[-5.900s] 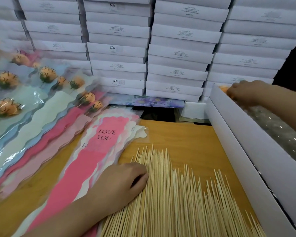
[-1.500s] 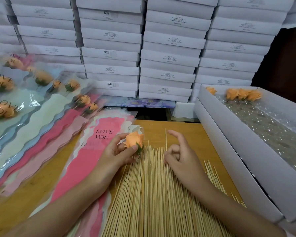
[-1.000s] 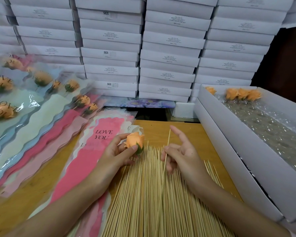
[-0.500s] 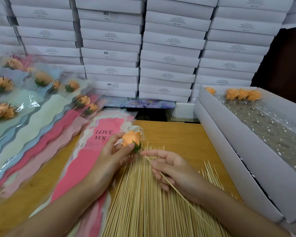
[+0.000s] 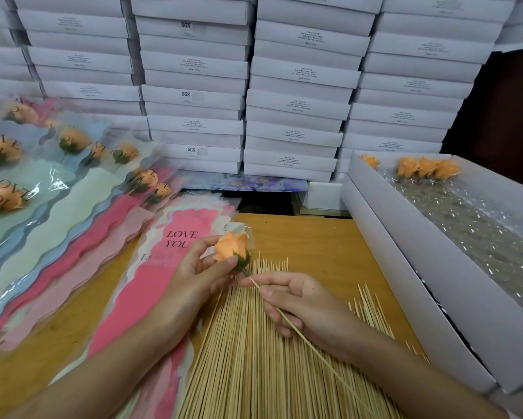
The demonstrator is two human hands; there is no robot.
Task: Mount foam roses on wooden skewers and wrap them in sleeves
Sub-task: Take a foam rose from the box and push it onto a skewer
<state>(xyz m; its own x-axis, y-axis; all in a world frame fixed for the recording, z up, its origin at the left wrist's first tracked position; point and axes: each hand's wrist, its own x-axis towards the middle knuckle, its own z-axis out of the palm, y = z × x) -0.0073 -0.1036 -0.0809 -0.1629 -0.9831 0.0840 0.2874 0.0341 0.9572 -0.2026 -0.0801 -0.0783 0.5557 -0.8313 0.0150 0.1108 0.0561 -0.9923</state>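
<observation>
My left hand (image 5: 199,276) holds an orange foam rose (image 5: 230,250) with a green base between thumb and fingers, above the far end of the skewer pile (image 5: 254,358). My right hand (image 5: 299,303) pinches a single wooden skewer (image 5: 296,328), its tip pointing up-left and almost touching the rose's green base. A stack of pink "LOVE YOU" sleeves (image 5: 151,291) lies just left of my left hand on the wooden table (image 5: 314,246).
Finished sleeved roses (image 5: 72,182) fan out on the left. A long white box (image 5: 435,267) with shiny wrap and several loose orange roses (image 5: 426,167) stands on the right. Stacked white boxes (image 5: 284,86) wall off the back.
My right hand picked one skewer from the pile, turned it and brought its tip up to the rose's base. My left hand keeps holding the rose, tilted a little toward the skewer.
</observation>
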